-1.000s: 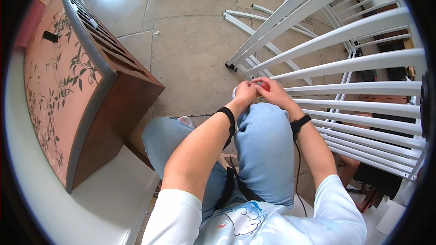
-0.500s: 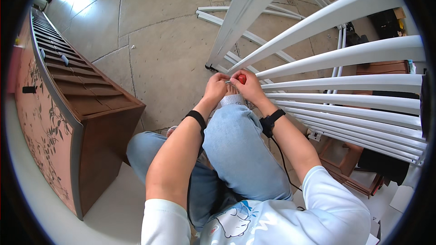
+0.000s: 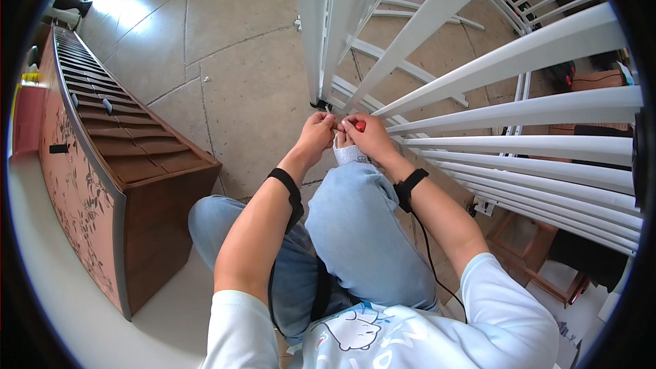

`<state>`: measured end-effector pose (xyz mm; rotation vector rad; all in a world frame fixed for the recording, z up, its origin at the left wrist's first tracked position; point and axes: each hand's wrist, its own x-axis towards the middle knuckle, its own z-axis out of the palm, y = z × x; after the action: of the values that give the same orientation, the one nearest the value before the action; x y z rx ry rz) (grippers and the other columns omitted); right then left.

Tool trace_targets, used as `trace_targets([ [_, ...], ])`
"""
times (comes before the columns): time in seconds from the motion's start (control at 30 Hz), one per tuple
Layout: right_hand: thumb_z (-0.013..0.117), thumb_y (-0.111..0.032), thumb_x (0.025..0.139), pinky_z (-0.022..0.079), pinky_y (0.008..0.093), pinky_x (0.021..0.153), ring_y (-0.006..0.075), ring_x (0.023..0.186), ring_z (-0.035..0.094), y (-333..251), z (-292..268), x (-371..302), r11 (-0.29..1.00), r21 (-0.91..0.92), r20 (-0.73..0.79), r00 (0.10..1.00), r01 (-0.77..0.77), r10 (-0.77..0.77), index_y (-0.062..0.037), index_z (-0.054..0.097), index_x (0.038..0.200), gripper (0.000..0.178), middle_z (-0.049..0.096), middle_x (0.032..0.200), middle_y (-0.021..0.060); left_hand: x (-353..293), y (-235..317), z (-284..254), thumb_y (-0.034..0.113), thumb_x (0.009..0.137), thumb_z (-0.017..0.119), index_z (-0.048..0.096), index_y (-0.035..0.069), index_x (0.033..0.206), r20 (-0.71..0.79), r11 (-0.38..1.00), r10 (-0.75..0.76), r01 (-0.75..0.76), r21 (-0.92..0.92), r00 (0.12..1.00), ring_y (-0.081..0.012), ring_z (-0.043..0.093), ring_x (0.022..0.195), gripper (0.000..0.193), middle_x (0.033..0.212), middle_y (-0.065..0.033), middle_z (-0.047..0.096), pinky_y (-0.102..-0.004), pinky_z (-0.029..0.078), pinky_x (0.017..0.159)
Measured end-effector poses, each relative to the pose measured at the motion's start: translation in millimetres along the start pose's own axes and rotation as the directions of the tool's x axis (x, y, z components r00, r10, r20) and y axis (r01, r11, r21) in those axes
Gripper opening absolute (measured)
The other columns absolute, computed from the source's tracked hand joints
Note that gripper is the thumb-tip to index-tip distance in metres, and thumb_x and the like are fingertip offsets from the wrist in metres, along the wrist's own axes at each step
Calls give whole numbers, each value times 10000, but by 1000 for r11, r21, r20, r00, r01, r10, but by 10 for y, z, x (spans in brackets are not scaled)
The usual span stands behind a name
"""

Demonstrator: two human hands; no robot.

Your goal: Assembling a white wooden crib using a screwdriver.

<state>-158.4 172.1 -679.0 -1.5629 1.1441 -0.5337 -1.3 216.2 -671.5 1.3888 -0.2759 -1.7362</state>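
My right hand [image 3: 367, 139] holds a small screwdriver [image 3: 361, 126] by its red handle, with its shaft toward my left hand. My left hand [image 3: 316, 135] is pinched closed beside the tool, fingertips close to the right ones; what lies between them is too small to make out. Just beyond the hands stands a white metal post [image 3: 311, 34] with a black foot [image 3: 319, 105] at its lower end. White railing bars [image 3: 519, 104] fan out from there to the right. Under my hands is my sandalled foot [image 3: 347, 152], close to the base of the railing.
On the left stands a brown wooden cabinet [image 3: 164, 222] with a slatted side and a pink floral panel [image 3: 75, 157]. White metal bars [image 3: 400, 65] lie on the floor beyond. A brown wooden frame [image 3: 523, 242] is at the right. A black cable [image 3: 432, 260] runs from my right wrist.
The white post has swung from slanting to nearly upright. My hands have shifted slightly left, still close together, with the screwdriver still in the right one.
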Motion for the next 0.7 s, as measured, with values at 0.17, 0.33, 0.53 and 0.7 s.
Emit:
trace_targets([
  [0.17,700,-195,835,514,347,703,263,748,649,-52,-97,-113,978,-203,-137,987,53,-82,11,556,1126,384,655,825,147,180,-112,-98,185,1014,459,495,50,1044,-59,960,-84,64,-274,995,-64,324,510,143,929,-30,574,-226,274,451],
  [0.33,699,-191,851,501,323,632,214,666,612,-422,-210,-157,969,-158,-167,962,192,-217,-29,346,1332,618,599,752,105,488,-210,-26,177,998,492,519,64,1043,-58,939,-52,29,-343,997,-67,316,506,125,922,-26,548,-227,263,453],
  [0.53,671,-212,900,453,276,579,123,602,511,-880,-261,84,992,123,-156,988,16,3,-13,448,1277,481,559,728,47,733,-274,107,192,991,499,566,71,1126,-77,952,-48,22,-306,996,-69,331,505,193,889,-8,512,-232,265,440],
  [0.7,614,-217,955,413,222,503,71,561,509,-778,-138,31,993,21,-224,969,113,-105,-4,471,1229,375,563,702,23,784,-268,197,234,977,542,634,85,1097,-163,925,-39,-26,-380,986,-67,354,513,212,875,-6,559,-248,278,437],
])
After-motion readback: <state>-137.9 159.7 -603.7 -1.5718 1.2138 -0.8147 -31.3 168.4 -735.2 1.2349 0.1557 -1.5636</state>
